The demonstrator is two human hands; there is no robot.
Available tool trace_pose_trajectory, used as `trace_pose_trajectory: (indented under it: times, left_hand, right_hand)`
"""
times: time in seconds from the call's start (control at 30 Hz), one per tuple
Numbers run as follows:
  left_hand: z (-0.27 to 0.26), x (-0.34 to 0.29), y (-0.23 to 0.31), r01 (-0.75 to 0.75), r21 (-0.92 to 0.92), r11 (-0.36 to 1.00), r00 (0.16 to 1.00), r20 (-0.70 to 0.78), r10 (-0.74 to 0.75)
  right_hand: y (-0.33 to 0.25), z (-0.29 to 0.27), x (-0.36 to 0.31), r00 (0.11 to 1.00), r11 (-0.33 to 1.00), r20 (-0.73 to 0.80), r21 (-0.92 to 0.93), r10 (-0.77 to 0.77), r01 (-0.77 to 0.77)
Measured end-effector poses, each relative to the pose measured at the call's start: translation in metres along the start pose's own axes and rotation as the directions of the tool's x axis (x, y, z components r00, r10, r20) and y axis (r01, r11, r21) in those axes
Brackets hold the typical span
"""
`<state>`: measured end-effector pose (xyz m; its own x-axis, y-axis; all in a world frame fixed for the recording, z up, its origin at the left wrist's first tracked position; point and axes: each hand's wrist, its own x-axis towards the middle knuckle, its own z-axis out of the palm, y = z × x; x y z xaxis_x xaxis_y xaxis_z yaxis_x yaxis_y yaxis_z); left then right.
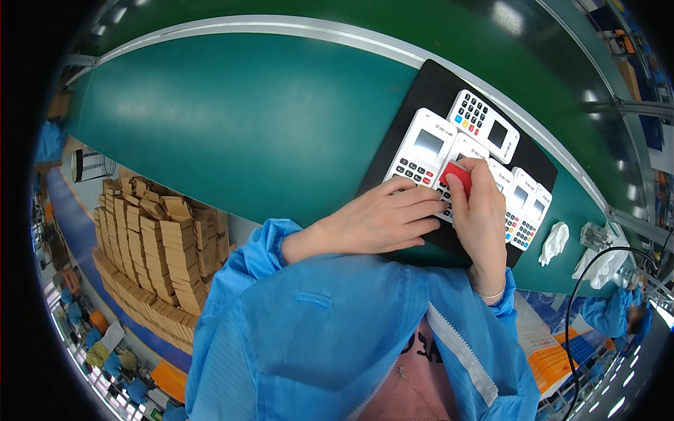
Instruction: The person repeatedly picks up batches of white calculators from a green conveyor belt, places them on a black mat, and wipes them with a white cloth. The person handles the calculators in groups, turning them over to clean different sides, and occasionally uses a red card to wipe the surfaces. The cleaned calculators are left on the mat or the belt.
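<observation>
Several white card payment terminals with keypads and small screens lie on a black mat (419,89). My right hand (483,210) pinches a small red flat piece (458,175) between thumb and fingers, over a terminal (469,146) that the hands partly cover. My left hand (393,214) lies with its fingers stretched out across the lower part of that terminal and beside the keypad of the terminal (427,143) to its left. Another terminal (484,125) sits turned at the mat's far side. More terminals (521,196) stand in a row right of my right hand.
The green table (246,126) has a metal rail (309,27) along its far edge. A crumpled white cloth (554,243) and a clear container (595,236) are on the right, near a black cable (570,309). Stacked cardboard boxes (151,242) stand beyond the table's left edge.
</observation>
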<state>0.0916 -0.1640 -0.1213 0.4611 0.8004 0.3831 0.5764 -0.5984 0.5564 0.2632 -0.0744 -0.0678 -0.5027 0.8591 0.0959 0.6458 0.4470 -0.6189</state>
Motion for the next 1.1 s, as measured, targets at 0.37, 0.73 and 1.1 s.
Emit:
trace_pose_trajectory:
  times: [0.37, 0.73, 1.1]
  left_hand:
    - [0.001, 0.000, 0.000, 0.003, 0.002, 1.000, 1.000, -0.005, -0.003]
    - [0.003, 0.000, 0.001, 0.007, 0.005, 1.000, 1.000, -0.005, -0.007]
    - [0.000, 0.001, 0.001, 0.007, 0.001, 1.000, 1.000, -0.006, -0.007]
  right_hand:
    - [0.001, -0.001, 0.005, 0.999, 0.999, -0.005, 0.017, -0.032, 0.032]
    - [0.000, 0.000, 0.003, 1.000, 1.000, 0.009, 0.017, 0.014, -0.014]
    - [0.001, -0.008, 0.002, 0.999, 0.995, 0.015, 0.090, 0.038, -0.040]
